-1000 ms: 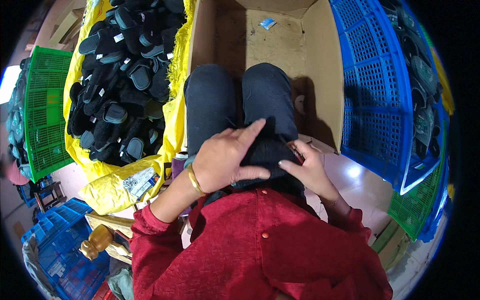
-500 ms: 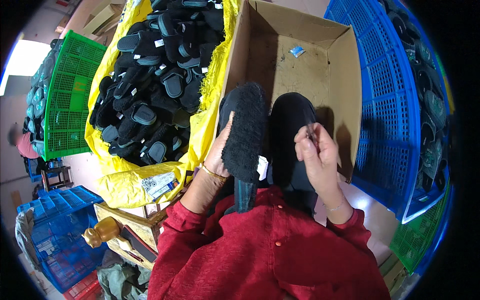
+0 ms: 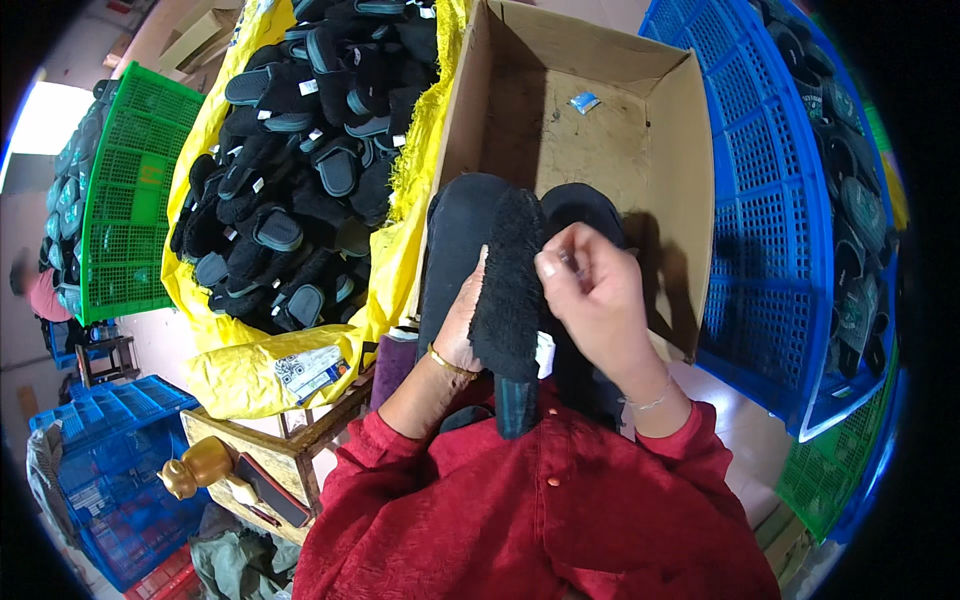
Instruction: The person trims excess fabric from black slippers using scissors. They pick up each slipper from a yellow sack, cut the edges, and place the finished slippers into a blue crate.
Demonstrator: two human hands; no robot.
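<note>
My left hand [image 3: 466,318] grips a black fuzzy slipper [image 3: 508,285] by its side, above my lap. The slipper stands on edge, with a dark teal-grey part at its near end and a small white tag [image 3: 545,354] sticking out on the right. Close against the fuzzy right edge is my right hand [image 3: 598,290], thumb and fingers pinched together. Something small and dark shows between those fingers, too blurred to name. Behind the slipper are my black-trousered knees [image 3: 462,225].
A yellow sack [image 3: 412,185] full of black slippers stands ahead on the left. Beyond my knees is a cardboard box [image 3: 685,130] with a small blue packet [image 3: 584,102] inside. Blue crates [image 3: 765,200] line the right. A wooden stand [image 3: 300,440] holds a gold cat figurine [image 3: 200,466] and a phone [image 3: 272,490].
My right hand has moved left, from beside the slipper to its fuzzy edge. The slipper has shifted slightly right and turned more on edge in my left hand.
</note>
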